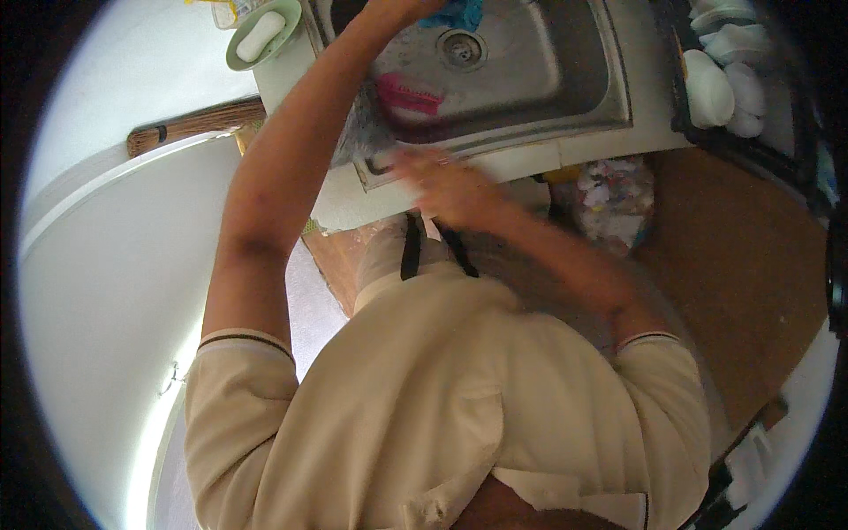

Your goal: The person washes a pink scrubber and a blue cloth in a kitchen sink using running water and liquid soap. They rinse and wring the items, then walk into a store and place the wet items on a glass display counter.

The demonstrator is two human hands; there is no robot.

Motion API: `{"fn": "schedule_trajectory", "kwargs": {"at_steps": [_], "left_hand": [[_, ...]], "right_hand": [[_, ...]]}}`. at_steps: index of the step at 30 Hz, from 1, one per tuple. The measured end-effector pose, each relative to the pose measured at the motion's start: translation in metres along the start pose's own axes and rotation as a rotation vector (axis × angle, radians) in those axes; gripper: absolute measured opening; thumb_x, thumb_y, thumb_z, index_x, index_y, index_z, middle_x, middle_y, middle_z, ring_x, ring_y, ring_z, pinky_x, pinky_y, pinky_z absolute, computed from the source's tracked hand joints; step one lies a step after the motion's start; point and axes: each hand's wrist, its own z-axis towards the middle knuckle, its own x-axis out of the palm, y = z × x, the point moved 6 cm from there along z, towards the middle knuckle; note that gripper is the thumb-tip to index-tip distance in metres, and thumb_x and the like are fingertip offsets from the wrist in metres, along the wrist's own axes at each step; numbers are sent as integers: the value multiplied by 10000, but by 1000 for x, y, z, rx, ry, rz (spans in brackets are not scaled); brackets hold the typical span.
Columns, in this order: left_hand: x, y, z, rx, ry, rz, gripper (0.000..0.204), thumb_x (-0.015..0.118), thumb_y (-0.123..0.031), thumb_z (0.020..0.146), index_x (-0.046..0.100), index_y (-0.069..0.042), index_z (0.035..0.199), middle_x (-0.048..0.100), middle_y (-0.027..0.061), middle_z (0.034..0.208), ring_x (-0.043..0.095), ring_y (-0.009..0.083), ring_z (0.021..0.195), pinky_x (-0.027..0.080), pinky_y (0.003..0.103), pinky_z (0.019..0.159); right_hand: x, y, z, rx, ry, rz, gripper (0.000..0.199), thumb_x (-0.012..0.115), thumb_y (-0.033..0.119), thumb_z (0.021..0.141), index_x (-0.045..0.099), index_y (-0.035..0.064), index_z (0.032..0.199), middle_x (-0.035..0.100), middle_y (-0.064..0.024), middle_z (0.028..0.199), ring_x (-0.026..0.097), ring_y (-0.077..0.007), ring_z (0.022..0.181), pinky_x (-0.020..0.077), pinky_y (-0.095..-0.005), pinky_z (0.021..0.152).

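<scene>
My left hand [405, 9] reaches over the steel sink [565, 53] at the top edge of the picture, which cuts it off. A bunched blue cloth [461, 15] is at its fingers and appears gripped. My right hand [452, 187] is smeared by motion at the sink's near left corner, over the counter edge; its fingers cannot be made out. A pink scrub brush [409, 94] lies inside the basin on the left, with the round drain [462, 50] beyond it. Something clear, like thin plastic, [360, 132] shows beside my left forearm.
A green dish with a white soap bar [261, 37] stands at the far left of the counter. A stick broom [194, 126] lies left of it. White bowls [708, 88] sit in a dark rack at right. A full clear bag [616, 203] stands below the counter.
</scene>
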Motion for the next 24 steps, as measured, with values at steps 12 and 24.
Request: {"fn": "schedule_trajectory", "kwargs": {"at_steps": [12, 24], "left_hand": [[28, 25, 8, -153, 31, -356, 773, 629, -700, 914, 668, -19, 1279, 713, 193, 1179, 664, 302, 1160, 494, 403, 977], [217, 0, 62, -98, -73, -95, 926, 333, -660, 1033, 79, -8, 1640, 65, 257, 1705, 87, 456, 1570, 63, 667, 1228]], "right_hand": [[-200, -243, -231, 1112, -420, -1130, 564, 445, 378, 1077, 469, 25, 1517, 445, -240, 1553, 340, -443, 1483, 218, -547, 1244], [-178, -216, 30, 568, -982, 1954, 682, 411, 557, 1064, 382, 100, 1568, 414, -136, 1595, 391, -310, 1455, 257, -524, 1228]]}}
